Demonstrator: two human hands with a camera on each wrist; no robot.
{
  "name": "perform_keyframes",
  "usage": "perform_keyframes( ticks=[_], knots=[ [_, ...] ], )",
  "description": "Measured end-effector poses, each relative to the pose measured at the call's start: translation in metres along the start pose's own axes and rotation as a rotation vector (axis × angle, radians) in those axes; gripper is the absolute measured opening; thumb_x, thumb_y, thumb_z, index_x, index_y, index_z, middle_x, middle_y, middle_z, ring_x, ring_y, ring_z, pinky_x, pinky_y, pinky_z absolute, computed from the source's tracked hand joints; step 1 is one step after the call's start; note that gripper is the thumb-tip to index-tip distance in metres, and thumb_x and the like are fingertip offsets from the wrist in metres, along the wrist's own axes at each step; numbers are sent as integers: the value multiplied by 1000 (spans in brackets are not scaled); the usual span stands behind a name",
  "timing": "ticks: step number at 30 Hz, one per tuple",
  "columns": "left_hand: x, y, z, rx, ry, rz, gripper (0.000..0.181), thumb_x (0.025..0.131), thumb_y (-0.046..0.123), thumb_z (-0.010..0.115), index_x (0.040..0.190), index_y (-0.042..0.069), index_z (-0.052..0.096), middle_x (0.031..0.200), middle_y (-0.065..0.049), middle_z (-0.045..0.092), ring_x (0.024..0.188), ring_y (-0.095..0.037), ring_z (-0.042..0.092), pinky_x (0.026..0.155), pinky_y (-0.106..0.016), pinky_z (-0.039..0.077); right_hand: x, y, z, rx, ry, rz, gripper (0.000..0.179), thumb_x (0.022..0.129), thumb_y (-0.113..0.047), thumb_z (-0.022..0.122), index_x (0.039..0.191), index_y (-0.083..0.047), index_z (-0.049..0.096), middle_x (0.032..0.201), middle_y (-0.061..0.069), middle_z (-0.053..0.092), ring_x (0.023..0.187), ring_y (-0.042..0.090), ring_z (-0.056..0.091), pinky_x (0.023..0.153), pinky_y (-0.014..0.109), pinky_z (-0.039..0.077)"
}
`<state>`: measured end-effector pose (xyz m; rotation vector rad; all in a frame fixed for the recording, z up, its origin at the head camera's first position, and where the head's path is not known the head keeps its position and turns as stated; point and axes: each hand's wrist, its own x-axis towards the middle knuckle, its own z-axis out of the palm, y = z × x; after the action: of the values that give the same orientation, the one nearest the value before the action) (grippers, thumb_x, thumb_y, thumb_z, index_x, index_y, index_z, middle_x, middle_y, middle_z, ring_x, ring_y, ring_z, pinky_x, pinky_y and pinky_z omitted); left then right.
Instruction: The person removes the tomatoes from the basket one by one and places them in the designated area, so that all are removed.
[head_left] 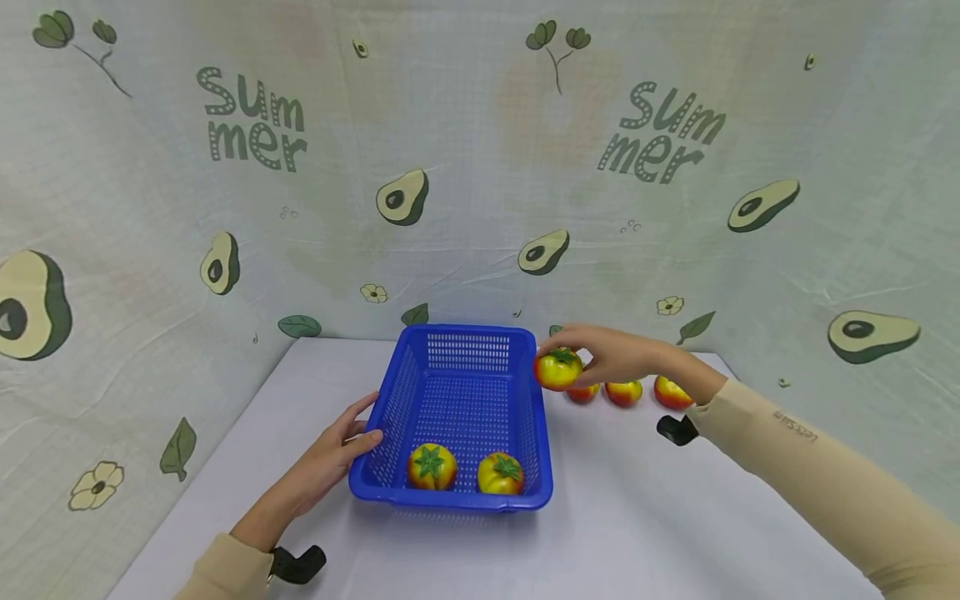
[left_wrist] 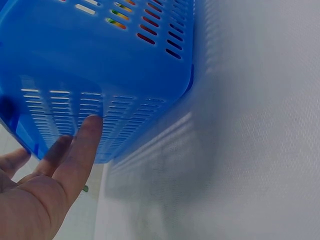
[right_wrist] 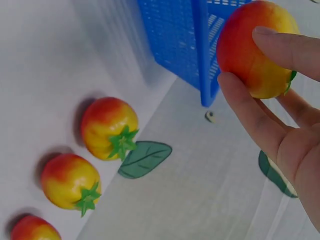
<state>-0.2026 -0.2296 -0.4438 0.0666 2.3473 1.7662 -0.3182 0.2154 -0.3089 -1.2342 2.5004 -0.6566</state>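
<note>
While the left hand rests parted, fairly straight fingers against the left side of the basket, the right hand pinches a tomato beside its right rim. Two tomatoes lie inside; three more tomatoes sit on the table.

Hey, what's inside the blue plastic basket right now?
Inside the blue perforated plastic basket, two round yellow-and-red fruits with green leafy tops sit side by side at the near end. The floor directly beneath them is hidden.
</note>
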Motion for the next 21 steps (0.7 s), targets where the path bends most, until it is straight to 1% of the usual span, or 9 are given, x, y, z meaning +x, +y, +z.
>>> perform_keyframes(
  ticks=[5,9,11,14,18,21],
  knots=[
    [0,2,1,4,8,-13,68,95,42,61,152,41,24,144,-17,43,124,-34,52,99,-52,48,-19,19,-2,-27,28,46,57,87,-7,74,137,-26,54,132,-4,52,123,21,49,89,34,55],
    [0,3,1,-7,-3,-11,68,96,40,61,152,40,24,144,-17,43,123,-34,53,99,-51,48,-33,32,1,-49,41,85,58,85,-9,75,136,-26,55,132,-3,53,124,23,49,96,46,51],
    [1,4,1,-14,-13,-7,67,96,40,60,152,40,24,143,-17,44,122,-33,54,98,-51,49,-39,37,5,-54,44,114,58,85,-9,76,136,-27,55,132,-3,53,124,23,49,99,50,48],
    [2,5,0,-21,-26,0,67,97,39,59,153,39,23,142,-17,45,120,-31,55,98,-50,49,-45,45,11,-24,39,146,61,83,-6,77,136,-27,55,133,0,53,124,26,48,99,52,47],
    [1,5,-2,-23,-24,-2,67,97,39,59,153,39,23,142,-17,44,120,-32,55,98,-50,49,-50,51,20,42,22,196,62,83,-6,77,136,-29,55,138,3,49,127,30,45,99,51,48],
    [1,6,-3,-18,-18,-2,67,96,39,60,153,39,23,144,-17,44,121,-32,55,98,-51,49,-52,57,28,57,13,207,62,83,-6,77,136,-28,55,139,4,48,127,30,45,101,53,46]
  ],
)
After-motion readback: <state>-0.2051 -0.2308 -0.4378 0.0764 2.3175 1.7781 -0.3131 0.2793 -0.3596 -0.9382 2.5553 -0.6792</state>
